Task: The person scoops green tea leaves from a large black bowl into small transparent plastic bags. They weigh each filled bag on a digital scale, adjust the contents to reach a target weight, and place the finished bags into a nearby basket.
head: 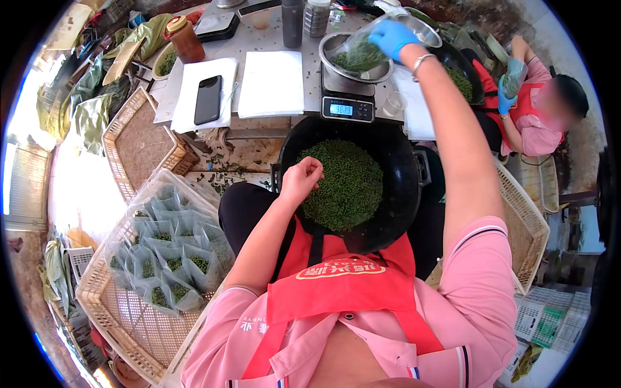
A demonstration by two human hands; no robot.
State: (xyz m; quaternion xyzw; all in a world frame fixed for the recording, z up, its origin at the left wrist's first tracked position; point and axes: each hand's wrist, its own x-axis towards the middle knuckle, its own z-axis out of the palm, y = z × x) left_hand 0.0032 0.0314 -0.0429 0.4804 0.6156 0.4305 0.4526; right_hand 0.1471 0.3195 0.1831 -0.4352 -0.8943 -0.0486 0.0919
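My right hand (395, 39), in a blue glove, grips the top of a clear plastic bag (366, 51) with green peppercorn-like berries in it, over a steel bowl (335, 41). The bowl sits on a digital scale (347, 107) with a lit display. My bare left hand (303, 179) is above a black wok-like pan (400, 194) on my lap, its fingers curled together; whether they pinch anything cannot be told. A heap of small green berries (347, 186) lies in the pan.
Left of me, a plastic crate (140, 339) holds several filled clear bags (170, 257). On the metal table lie white paper sheets (270, 85), a phone (207, 99), a brown-filled jar (185, 41) and a dark bottle (292, 24). A co-worker (529, 102) sits at the right, holding a bag.
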